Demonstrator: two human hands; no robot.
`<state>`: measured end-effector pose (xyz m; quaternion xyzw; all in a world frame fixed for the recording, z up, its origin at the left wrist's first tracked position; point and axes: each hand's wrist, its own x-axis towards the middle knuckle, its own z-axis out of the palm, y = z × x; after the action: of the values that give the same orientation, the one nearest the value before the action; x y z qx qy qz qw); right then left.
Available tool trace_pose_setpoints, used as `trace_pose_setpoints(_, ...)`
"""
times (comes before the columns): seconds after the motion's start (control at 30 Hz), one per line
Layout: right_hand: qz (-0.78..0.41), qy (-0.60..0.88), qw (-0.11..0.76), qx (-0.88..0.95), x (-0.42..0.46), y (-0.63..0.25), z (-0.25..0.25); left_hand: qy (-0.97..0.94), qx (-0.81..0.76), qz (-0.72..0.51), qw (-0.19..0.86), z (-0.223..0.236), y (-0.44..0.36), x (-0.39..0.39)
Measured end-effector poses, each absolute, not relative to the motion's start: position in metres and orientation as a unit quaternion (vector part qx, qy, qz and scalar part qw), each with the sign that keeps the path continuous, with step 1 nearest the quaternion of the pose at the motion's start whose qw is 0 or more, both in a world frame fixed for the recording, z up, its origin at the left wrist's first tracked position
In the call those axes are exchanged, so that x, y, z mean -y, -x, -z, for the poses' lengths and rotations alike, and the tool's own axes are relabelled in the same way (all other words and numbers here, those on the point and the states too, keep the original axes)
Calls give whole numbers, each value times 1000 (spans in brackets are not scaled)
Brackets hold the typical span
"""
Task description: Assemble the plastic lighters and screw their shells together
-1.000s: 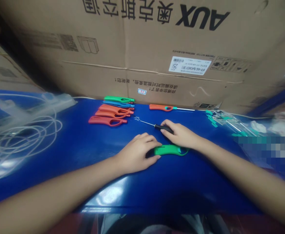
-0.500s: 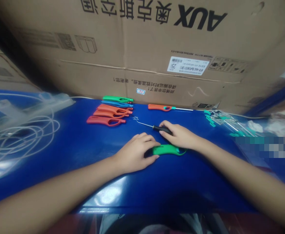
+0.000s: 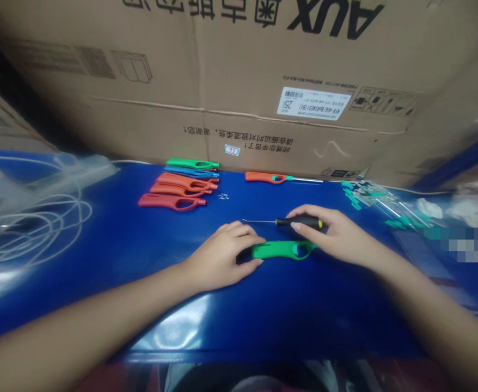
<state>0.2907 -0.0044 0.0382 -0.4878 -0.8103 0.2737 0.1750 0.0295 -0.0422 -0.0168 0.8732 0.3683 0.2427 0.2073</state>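
My left hand (image 3: 226, 253) grips the left end of a green lighter body (image 3: 277, 250) that lies flat, its trigger loop pointing right with a teal trigger inside. The black-handled screwdriver (image 3: 298, 222) is in my right hand (image 3: 329, 231), held between thumb and fingers just above the lighter's right end. Its thin shaft points left, and a tiny light piece seems to sit at the tip. Beyond my hands a few tiny screws (image 3: 223, 196) lie loose. To their left is a row of green, blue, orange and red lighter bodies (image 3: 173, 201).
A orange lighter with a metal tube (image 3: 265, 177) lies near the big cardboard box (image 3: 243, 60) at the back. Teal-ended metal tubes (image 3: 380, 198) are heaped at right beside white crumpled plastic (image 3: 473, 209). At left lies a coiled white cable (image 3: 71, 234) with clear plastic.
My right hand and the screwdriver have moved right, away from the loose screws, and the shaft is now nearly level. My left hand still holds the green lighter body.
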Motion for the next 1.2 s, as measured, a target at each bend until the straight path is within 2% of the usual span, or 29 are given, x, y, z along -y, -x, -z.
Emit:
trace_pose_setpoints(0.1,-254,510,256,781,11,-291,-54,-871,-363,-255,211,18,-30,41)
trace_pose_setpoints(0.23,-288,515,365,720,22,-290,-70,-872,-353,-261,216,19,-30,40)
trace_pose_setpoints(0.4,-296,511,470,657,26,-286,-70,-875,-341,-264,220,19,-30,41)
trace_pose_setpoints(0.5,-314,486,490,652,23,-281,-58,-877,-335,-265,221,21,-31,42)
trace_pose_setpoints(0.67,-435,447,510,592,20,-275,-36,-880,-327,-256,230,23,-31,43)
trace_pose_setpoints(0.83,-505,446,534,510,19,-273,-28,-879,-324,-258,236,23,-32,42)
trace_pose_setpoints(1.2,-558,416,567,439,19,-268,-21,-813,-346,-361,298,14,-38,43)
